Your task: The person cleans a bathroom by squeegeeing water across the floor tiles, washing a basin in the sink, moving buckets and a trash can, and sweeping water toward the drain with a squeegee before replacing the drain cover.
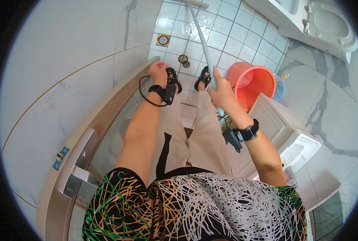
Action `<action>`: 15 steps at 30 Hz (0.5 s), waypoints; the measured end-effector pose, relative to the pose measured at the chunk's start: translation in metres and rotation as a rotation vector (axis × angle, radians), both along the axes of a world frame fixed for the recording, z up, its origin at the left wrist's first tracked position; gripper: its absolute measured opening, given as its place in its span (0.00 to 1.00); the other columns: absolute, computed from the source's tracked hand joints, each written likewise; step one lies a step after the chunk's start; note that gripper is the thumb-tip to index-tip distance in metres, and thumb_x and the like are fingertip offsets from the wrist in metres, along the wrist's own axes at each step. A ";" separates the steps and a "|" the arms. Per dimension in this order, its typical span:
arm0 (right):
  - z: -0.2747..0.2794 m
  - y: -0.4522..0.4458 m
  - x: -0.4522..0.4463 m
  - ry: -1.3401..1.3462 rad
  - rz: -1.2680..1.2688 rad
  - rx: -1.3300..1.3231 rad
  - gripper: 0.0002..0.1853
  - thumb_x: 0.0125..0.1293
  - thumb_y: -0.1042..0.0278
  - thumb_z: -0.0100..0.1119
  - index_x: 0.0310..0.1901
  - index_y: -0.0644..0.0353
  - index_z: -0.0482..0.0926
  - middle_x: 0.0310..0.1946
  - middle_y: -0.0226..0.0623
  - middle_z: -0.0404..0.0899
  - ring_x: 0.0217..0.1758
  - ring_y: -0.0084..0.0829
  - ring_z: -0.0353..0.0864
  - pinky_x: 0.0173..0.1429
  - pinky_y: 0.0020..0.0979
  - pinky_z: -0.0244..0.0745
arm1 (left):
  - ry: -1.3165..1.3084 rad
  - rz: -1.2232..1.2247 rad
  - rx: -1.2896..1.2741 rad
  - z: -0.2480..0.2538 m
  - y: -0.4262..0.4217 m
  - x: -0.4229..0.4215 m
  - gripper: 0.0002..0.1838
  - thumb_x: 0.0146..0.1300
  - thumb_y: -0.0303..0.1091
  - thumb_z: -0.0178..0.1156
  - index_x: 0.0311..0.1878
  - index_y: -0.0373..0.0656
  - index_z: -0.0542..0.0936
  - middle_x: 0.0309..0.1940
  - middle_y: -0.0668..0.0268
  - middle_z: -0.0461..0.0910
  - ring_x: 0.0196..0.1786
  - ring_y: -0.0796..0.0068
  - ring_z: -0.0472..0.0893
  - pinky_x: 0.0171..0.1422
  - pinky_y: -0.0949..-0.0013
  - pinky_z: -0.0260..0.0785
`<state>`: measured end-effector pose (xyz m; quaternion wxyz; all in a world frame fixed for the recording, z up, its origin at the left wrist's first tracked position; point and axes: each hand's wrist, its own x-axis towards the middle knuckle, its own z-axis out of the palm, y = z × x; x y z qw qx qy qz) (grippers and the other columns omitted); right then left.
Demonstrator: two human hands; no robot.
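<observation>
My right hand (222,93) is wrapped around the light blue handle of a floor squeegee (203,42). The pole runs up and away to a pale, bar-shaped head at the top edge of the view, on the wet tiles. My left hand (158,72) has its fingers curled in with nothing visible in them. It hangs beside the door edge (124,88), above my black shoe; whether it touches the door I cannot tell. Both wrists carry black strapped devices.
A red-orange bucket (252,83) stands right of my right hand, with a blue basin (280,89) behind it. A white cabinet (265,120) is close to my right forearm. Farther off is a toilet (329,24). Floor drains (163,39) lie ahead of my feet.
</observation>
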<state>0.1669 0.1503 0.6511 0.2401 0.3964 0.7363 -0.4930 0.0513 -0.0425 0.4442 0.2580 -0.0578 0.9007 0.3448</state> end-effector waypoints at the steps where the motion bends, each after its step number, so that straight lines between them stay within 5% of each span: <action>1: -0.011 0.002 -0.002 -0.012 0.063 0.074 0.38 0.49 0.81 0.49 0.65 0.69 0.50 0.25 0.60 0.75 0.29 0.53 0.78 0.34 0.41 0.73 | 0.015 0.010 0.014 -0.001 0.000 0.000 0.08 0.44 0.28 0.67 0.29 0.38 0.79 0.22 0.60 0.80 0.27 0.66 0.80 0.36 0.66 0.71; 6: -0.053 -0.022 0.032 -0.021 0.146 0.114 0.39 0.48 0.82 0.49 0.65 0.68 0.49 0.33 0.63 0.76 0.36 0.59 0.76 0.43 0.45 0.72 | 0.000 0.030 0.010 -0.002 0.002 0.006 0.06 0.49 0.26 0.62 0.32 0.39 0.78 0.26 0.59 0.79 0.32 0.62 0.79 0.38 0.63 0.70; 15: 0.037 -0.056 0.105 -0.101 0.035 -0.122 0.42 0.47 0.81 0.50 0.68 0.58 0.49 0.27 0.61 0.73 0.31 0.54 0.77 0.37 0.42 0.72 | 0.077 -0.237 -0.154 -0.041 0.003 -0.011 0.14 0.52 0.23 0.53 0.45 0.35 0.73 0.43 0.51 0.71 0.49 0.51 0.71 0.54 0.58 0.64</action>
